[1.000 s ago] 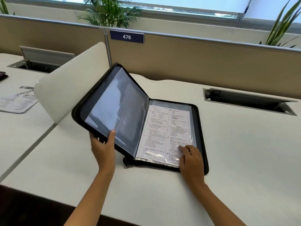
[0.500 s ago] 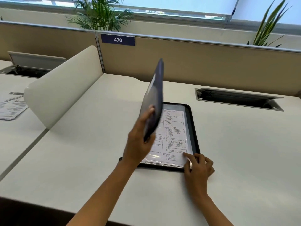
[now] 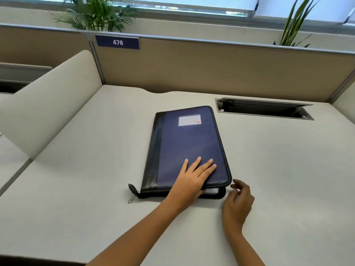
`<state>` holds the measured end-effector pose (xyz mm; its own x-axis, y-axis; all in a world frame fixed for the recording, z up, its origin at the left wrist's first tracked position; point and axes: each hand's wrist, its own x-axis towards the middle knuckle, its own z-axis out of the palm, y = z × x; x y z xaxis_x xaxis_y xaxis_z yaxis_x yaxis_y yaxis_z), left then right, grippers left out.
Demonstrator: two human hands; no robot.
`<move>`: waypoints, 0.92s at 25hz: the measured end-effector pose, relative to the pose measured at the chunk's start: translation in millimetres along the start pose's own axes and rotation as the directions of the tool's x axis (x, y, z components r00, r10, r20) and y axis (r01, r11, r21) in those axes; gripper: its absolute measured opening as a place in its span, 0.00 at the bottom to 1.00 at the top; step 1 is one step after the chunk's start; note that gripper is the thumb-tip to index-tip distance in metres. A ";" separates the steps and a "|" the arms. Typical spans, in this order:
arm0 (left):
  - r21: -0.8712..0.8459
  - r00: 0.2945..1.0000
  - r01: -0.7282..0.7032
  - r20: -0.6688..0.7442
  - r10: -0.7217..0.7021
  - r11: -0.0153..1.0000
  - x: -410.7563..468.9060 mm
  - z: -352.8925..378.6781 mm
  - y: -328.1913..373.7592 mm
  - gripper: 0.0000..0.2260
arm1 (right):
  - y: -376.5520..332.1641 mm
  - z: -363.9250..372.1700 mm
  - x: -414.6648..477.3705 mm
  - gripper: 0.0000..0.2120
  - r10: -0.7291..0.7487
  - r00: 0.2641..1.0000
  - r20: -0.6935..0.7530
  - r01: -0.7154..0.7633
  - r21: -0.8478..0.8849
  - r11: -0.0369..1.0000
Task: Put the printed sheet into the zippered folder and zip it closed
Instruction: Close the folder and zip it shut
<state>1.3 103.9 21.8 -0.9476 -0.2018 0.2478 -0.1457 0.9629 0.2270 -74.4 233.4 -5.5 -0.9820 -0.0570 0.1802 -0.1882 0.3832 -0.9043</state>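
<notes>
Pressed zippered folder (image 3: 189,143) with flat, straight-fingered left hand (image 3: 192,179). Held right hand (image 3: 238,201) loosely curled, seemingly empty, by its lower-right corner.

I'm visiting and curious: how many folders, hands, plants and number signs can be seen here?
Zippered folder: 1
Hands: 2, left hand and right hand
Plants: 2
Number sign: 1
Total: 6
</notes>
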 end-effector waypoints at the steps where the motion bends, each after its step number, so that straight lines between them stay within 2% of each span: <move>1: 0.025 0.999 -0.001 0.042 0.000 1.000 -0.5 6.0 -0.7 0.34 | -0.1 -0.8 0.1 0.16 0.015 1.000 -0.014 -0.015 0.014 1.000; 6: 0.051 0.992 0.019 0.124 -0.025 0.999 -5.0 20.5 -1.9 0.32 | -0.3 -4.4 1.1 0.16 0.061 0.998 -0.028 -0.060 0.033 0.998; 10: -0.083 0.994 0.096 0.055 -0.092 0.992 -19.0 3.0 -6.6 0.32 | -1.2 -8.4 1.7 0.15 0.061 0.998 -0.010 -0.061 0.029 0.998; 12: -0.156 0.984 0.170 -0.031 -0.176 0.973 -33.6 -10.0 -18.2 0.26 | -5.7 -7.6 -6.7 0.13 -0.060 0.998 0.025 0.060 -0.014 0.998; 14: -0.257 0.942 0.268 -0.132 -0.308 0.929 -51.3 -24.4 -35.3 0.15 | -13.7 -3.5 -20.9 0.13 -0.248 0.965 0.084 0.251 -0.032 0.967; 15: -0.308 0.909 0.318 -0.169 -0.380 0.897 -62.1 -31.3 -46.5 0.12 | -19.0 -0.1 -28.9 0.13 -0.336 0.934 0.123 0.341 -0.020 0.940; 16: -0.344 0.875 0.360 -0.197 -0.442 0.867 -73.8 -37.8 -58.8 0.13 | -24.3 3.9 -36.7 0.12 -0.418 0.893 0.167 0.424 0.001 0.906; 17: -0.356 0.851 0.387 -0.217 -0.478 0.851 -86.6 -44.0 -71.6 0.19 | -29.9 9.5 -44.8 0.10 -0.490 0.844 0.218 0.497 0.027 0.868; 18: -0.353 0.845 0.395 -0.222 -0.486 0.848 -100.0 -48.8 -84.4 0.24 | -35.1 16.1 -53.1 0.09 -0.547 0.789 0.278 0.555 0.056 0.830; 20: -0.359 0.862 0.402 -0.163 -0.481 0.843 -124.1 -54.7 -103.4 0.29 | -44.9 30.7 -69.1 0.08 -0.611 0.672 0.418 0.629 0.114 0.769; 23: -0.409 0.862 0.442 -0.054 -0.504 0.799 -144.8 -52.9 -114.8 0.25 | -55.0 53.2 -89.5 0.08 -0.663 0.464 0.588 0.722 0.183 0.667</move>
<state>170.2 13.2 9.8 -0.7278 -0.6691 0.1500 -0.4187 0.6068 0.6756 22.8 168.5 7.5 -0.3407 -0.8223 0.4558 -0.8380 0.0458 -0.5438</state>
